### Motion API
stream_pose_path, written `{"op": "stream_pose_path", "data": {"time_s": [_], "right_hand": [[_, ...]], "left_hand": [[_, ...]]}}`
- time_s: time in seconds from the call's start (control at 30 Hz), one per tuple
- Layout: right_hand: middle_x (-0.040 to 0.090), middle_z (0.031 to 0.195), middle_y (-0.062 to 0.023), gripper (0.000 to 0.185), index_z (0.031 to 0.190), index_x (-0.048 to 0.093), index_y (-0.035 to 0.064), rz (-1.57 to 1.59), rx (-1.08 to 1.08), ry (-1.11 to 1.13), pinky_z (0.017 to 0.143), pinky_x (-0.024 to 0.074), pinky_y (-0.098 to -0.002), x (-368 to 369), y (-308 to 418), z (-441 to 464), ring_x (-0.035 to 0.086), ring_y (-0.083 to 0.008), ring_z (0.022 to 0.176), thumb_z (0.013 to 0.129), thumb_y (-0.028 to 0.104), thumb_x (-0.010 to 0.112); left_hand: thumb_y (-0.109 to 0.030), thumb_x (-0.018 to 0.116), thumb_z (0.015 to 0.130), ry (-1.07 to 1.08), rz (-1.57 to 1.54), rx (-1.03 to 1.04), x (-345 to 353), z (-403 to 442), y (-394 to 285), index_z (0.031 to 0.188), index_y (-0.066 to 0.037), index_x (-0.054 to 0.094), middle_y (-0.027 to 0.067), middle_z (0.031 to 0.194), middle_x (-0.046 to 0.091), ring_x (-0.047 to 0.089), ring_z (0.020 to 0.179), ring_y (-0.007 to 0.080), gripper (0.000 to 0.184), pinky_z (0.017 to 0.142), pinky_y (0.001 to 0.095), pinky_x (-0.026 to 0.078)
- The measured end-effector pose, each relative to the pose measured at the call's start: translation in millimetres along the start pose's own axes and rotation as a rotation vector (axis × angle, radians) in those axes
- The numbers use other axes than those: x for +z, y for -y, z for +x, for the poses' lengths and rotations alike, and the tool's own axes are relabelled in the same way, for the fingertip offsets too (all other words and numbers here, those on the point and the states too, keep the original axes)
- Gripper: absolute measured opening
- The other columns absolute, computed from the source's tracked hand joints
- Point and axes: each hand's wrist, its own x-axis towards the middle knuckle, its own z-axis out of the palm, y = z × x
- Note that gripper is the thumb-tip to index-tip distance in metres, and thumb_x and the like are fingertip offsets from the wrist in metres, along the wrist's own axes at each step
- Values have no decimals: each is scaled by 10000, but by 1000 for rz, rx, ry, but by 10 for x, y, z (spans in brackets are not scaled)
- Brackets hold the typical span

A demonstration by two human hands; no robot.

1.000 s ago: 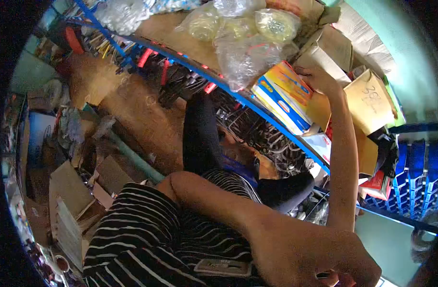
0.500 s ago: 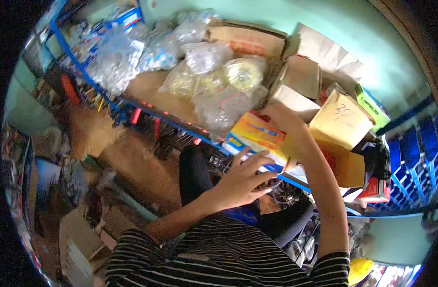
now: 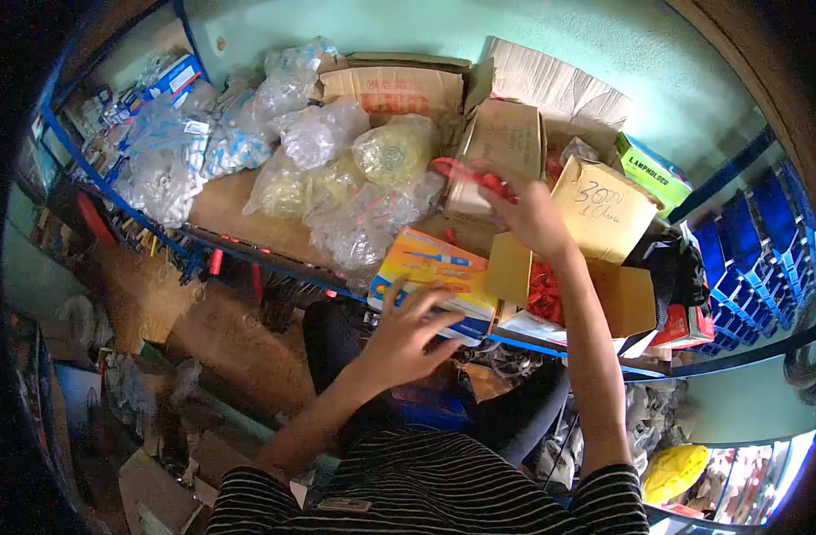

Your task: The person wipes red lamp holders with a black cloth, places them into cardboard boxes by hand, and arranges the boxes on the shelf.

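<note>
My left hand point(image 3: 412, 334) has its fingers spread over the lower edge of an orange, yellow and blue box point(image 3: 435, 267) at the shelf's front. My right hand point(image 3: 531, 218) is closed on a red item point(image 3: 484, 180), whose blurred end points left above the shelf. Just below that hand, an open cardboard box point(image 3: 626, 299) holds several red pieces point(image 3: 544, 292). The box of orange and blue stands left of this open box.
Clear plastic bags point(image 3: 363, 196) lie along the shelf point(image 3: 234, 212). A box with handwriting point(image 3: 604, 207), a green box point(image 3: 651, 174) and a red and white box point(image 3: 684, 327) stand right. Blue bins point(image 3: 756, 259) are at far right.
The view has swung toward the shelf. My left hand has come up to the orange and blue box. My right hand has left that box and now holds a red item.
</note>
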Motion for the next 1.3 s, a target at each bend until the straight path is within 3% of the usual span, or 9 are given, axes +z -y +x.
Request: {"op": "stream_pose_path", "data": {"time_s": [0.13, 0.23, 0.4, 0.53, 0.73, 0.87, 1.0, 1.13, 1.3], "right_hand": [[403, 778, 46, 278, 1316, 443, 83, 452, 16, -295, 503, 342, -230, -130, -274, -354, 380, -52, 573, 1077, 221, 475], [396, 756, 47, 214, 1241, 445, 103, 652, 182, -421, 482, 312, -219, -236, -188, -680, 372, -34, 584, 1078, 238, 478], [498, 895, 24, 178, 1168, 442, 133, 786, 179, -597, 487, 348, -179, -249, -282, -1093, 391, -24, 590, 1075, 278, 488], [519, 825, 8, 146, 1181, 473, 110, 648, 158, -797, 445, 310, -184, -271, -276, -1362, 388, -25, 529, 1077, 212, 480], [536, 840, -9, 265, 1293, 429, 77, 292, 33, -871, 576, 376, -177, -118, -457, -1635, 455, -46, 680, 1067, 199, 494], [607, 1026, -92, 294, 1298, 425, 31, 170, 68, -915, 743, 495, -276, -33, -632, -1669, 576, -127, 843, 1015, 15, 503], [537, 822, -24, 271, 1264, 427, 62, 159, -18, -946, 584, 377, -190, -39, -527, -1560, 458, -66, 680, 1063, 229, 499], [593, 1083, -96, 349, 1316, 416, 31, 247, 28, -862, 704, 490, -256, -41, -623, -1607, 566, -123, 796, 992, 20, 545], [594, 1036, -81, 358, 1307, 422, 41, 179, 77, -841, 736, 486, -264, -19, -684, -1576, 566, -121, 794, 966, -31, 503]], "left_hand": [[-287, 721, 873, -93, -99, -17, -151, 365, 231, 1013, -87, 697, 111, 1101, 646, 599, 1109, 304, 245, 986, 466, 426], [-267, 682, 918, -74, -196, -109, -53, 850, 625, 1026, -51, 688, 156, 998, 691, 663, 980, 364, 242, 873, 441, 507], [-263, 699, 865, 492, 408, -478, 78, 1595, 552, 1109, -20, 666, 217, 1135, 686, 663, 1067, 380, 346, 918, 474, 516], [-184, 665, 837, 594, 426, -524, 323, 1783, 746, 1133, 4, 645, 247, 1197, 662, 639, 1139, 392, 351, 950, 502, 507], [-173, 713, 787, 318, 488, -479, 436, 1701, 705, 867, -40, 757, 181, 921, 746, 733, 932, 322, 162, 825, 457, 553], [-111, 686, 794, 297, 566, -435, 535, 1691, 779, 875, -51, 758, 187, 916, 743, 732, 926, 333, 124, 781, 455, 552], [-89, 681, 799, 271, 553, -471, 538, 1701, 772, 899, -61, 756, 187, 924, 742, 728, 933, 343, 128, 770, 466, 548], [-120, 689, 814, 210, 523, -478, 514, 1653, 783, 897, -41, 737, 197, 876, 733, 729, 882, 360, 124, 751, 485, 552], [-247, 665, 920, 139, 264, -517, 104, 1516, 690, 1035, -32, 621, 181, 948, 723, 705, 896, 344, 247, 775, 458, 536]]}}
